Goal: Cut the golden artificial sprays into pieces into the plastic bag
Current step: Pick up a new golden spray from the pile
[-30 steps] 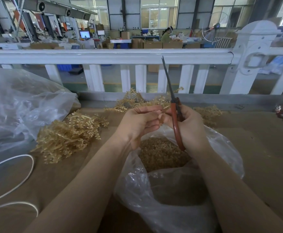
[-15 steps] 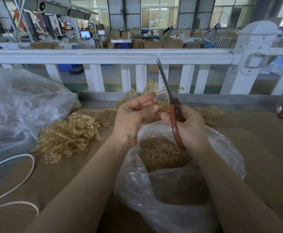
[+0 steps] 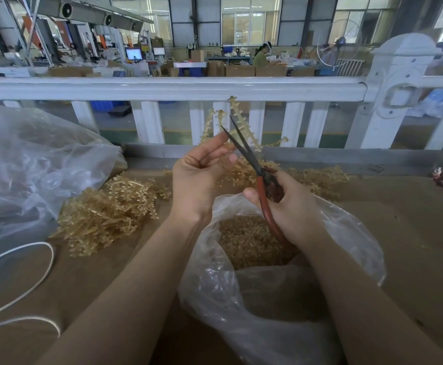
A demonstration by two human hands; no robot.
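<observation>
Up comes a fresh golden spray [image 3: 232, 119], lifted clear above the plastic bag [image 3: 346, 233]; a second ago there was only a short stub pinched low over the bag's mouth. The left hand [image 3: 198, 177] pinches the stem between thumb and fingertips, branches fanning up in front of the white railing [image 3: 162, 88]. And the scissors [image 3: 252, 164] have swung open: blades that were together and pointing straight up are now spread in a V around the stem, just past the left fingertips. The right hand [image 3: 291, 206] is clenched round the red handles, sitting right over the bag.

So the last piece is finished and a new cut is lined up, I'd say. The bag stands at the near edge of the desk, already holding a good bed of cut pieces [image 3: 246, 238]. A snip here should drop the piece into it, if the hands stay above the opening.

Plenty left: one heap of sprays [image 3: 109, 209] lies left of the bag, more along the far edge [image 3: 320, 177].
</observation>
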